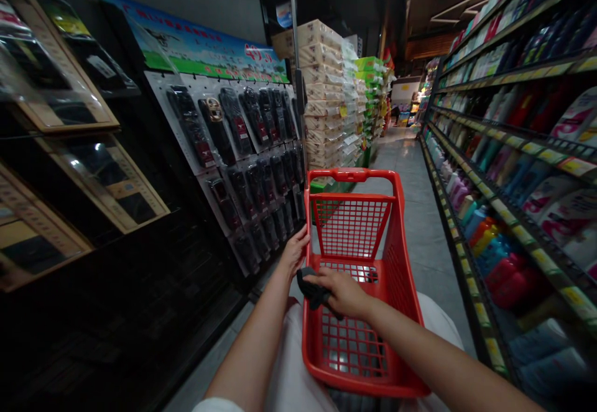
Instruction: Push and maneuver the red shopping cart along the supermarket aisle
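Note:
A red plastic shopping cart (396, 256) stands in front of me in a shop aisle. My left hand (295, 252) rests on the cart's left rim, fingers curled over the edge. My right hand (342, 291) is closed around a small dark item (311, 289) held just inside the cart's left side, over the mesh bottom. The basket holds nothing else that I can see.
On the left, a pegboard rack (242, 151) carries several dark packaged items. Framed dark displays (102, 176) hang nearer on the left. Shelves of bottles (504, 225) line the right. Stacked boxes (321, 89) rise ahead, and grey floor (420, 213) runs down the aisle.

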Motion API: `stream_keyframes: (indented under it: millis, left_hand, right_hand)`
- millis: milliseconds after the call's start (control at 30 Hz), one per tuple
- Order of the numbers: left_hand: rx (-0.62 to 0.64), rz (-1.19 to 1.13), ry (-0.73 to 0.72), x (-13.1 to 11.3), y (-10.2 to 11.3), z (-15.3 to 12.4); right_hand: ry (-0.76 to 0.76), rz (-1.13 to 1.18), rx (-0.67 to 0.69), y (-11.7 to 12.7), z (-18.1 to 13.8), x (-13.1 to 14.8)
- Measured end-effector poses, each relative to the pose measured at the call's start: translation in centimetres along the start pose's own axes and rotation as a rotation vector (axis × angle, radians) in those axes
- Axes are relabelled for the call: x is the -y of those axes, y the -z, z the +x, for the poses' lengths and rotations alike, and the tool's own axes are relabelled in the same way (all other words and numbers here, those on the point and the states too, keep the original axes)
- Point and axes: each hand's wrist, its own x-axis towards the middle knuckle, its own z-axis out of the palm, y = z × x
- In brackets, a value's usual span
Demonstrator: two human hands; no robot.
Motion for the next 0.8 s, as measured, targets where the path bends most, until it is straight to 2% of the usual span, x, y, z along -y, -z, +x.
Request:
stream_keyframes:
  millis: [167,233,333,400,467,567,633,800]
  left_hand:
    - [0.054,0.052,-0.025,-0.1,0.0,0.2]
    - [0.071,0.061,-0.03,-0.1,-0.2,0.1]
    - [0.089,0.088,-0.033,0.0,-0.4,-0.1]
    - [0.092,0.115,-0.052,0.0,-0.4,-0.1]
    - [0.092,0.138,-0.072,0.1,-0.3,0.0]
    - [0.093,0.164,-0.086,0.3,-0.1,0.3]
    - [0.082,0.18,-0.096,0.4,-0.1,0.4]
    - [0.078,0.18,-0.091,0.4,-0.3,0.2]
  right_hand:
    - [0.22,0.038,0.212,0.3,-1.9,1.6]
    - [0.206,0.013,0.193,0.6,-1.7,1.4]
    - [0.103,0.002,0.093,0.7,-0.8,0.7]
    - [0.089,0.021,0.085,0.4,-0.7,0.7]
    - [0.152,0.046,0.155,0.2,-1.5,1.2]
    - [0.276,0.069,0.332,0.5,-3.0,2.3]
    - [0.306,0.064,0.39,1.0,-3.4,2.8]
    - [0.212,0.104,0.286,0.6,-2.8,3.2]
